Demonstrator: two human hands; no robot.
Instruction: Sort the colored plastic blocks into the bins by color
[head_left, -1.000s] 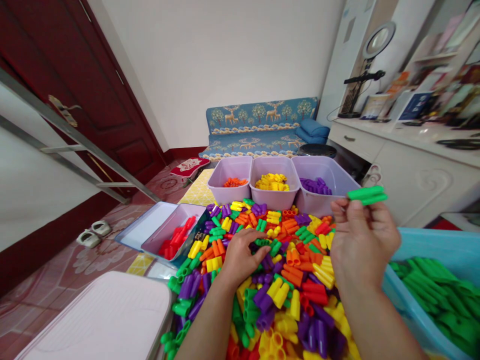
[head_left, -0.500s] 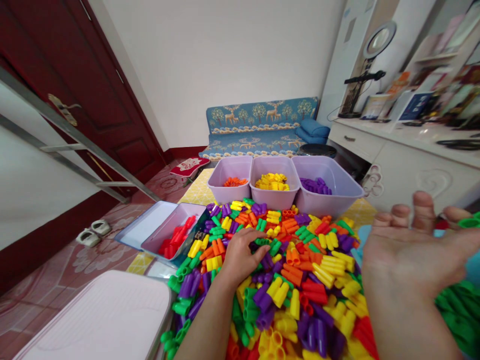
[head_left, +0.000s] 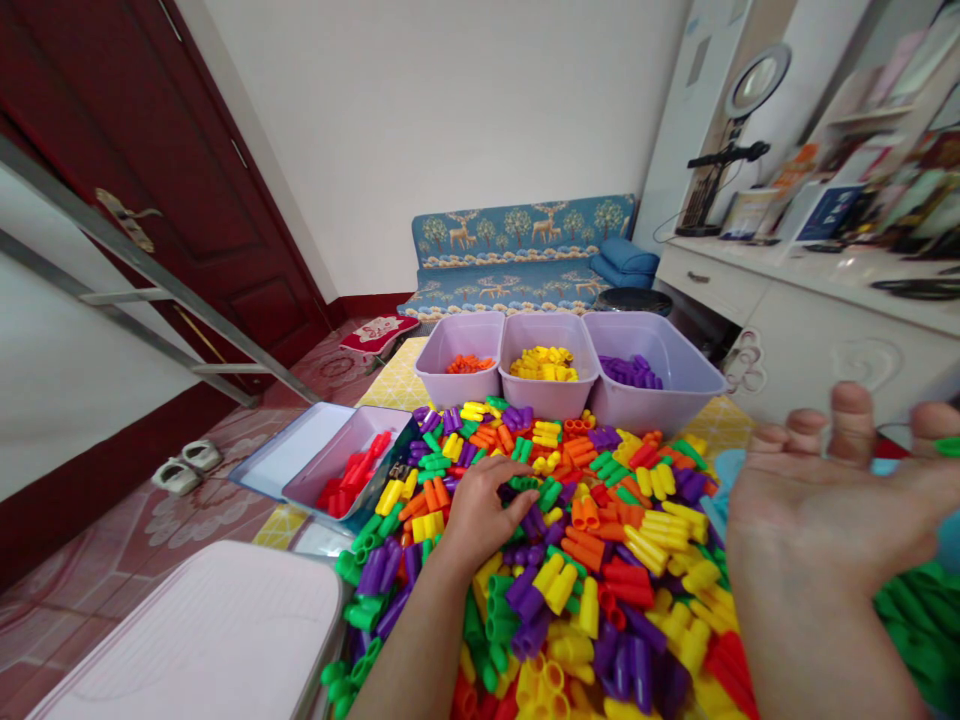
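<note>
Beside the right grip (head_left: 832,510), a green piece (head_left: 950,447) calls for a light touch, while the left grip (head_left: 484,503) rests amid the pile (head_left: 583,548), neither hold discernible.

Mixed pile (head_left: 561,590) of hollow plastic pieces, many double-tubed, green/yellow/orange/red/purple, lying every which way on counter (head_left: 726,422). Green piece (head_left: 523,484) between thumb and fingers of left hand (head_left: 484,508), partly hidden. Second green piece (head_left: 948,447) at right hand (head_left: 829,500) (cut by frame edge, grip unclear).
</note>
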